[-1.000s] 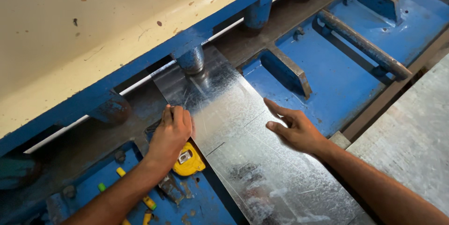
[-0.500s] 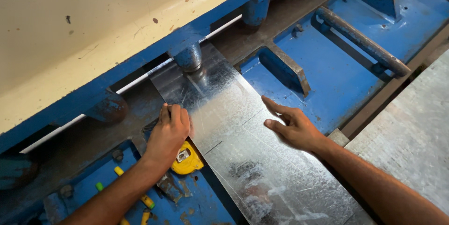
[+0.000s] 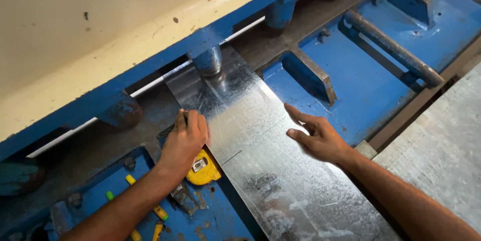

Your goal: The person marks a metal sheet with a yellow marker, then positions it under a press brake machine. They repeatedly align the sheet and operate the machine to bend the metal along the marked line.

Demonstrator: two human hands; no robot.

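A long strip of shiny galvanized sheet metal lies on the blue machine bed, its far end under a round hold-down foot of the shearing machine. My left hand presses on the sheet's left edge with fingers curled, just beyond a yellow tape measure. My right hand rests flat against the sheet's right edge, fingers spread and pointing toward the machine. Neither hand grips anything.
The cream and blue machine body spans the back. Blue support brackets and a grey bar lie to the right. Another metal sheet sits at the far right. Yellow and green small pieces lie lower left.
Both hands stayed on the sheet's edges. My right hand shifted slightly along the right edge; the sheet appears about where it was.
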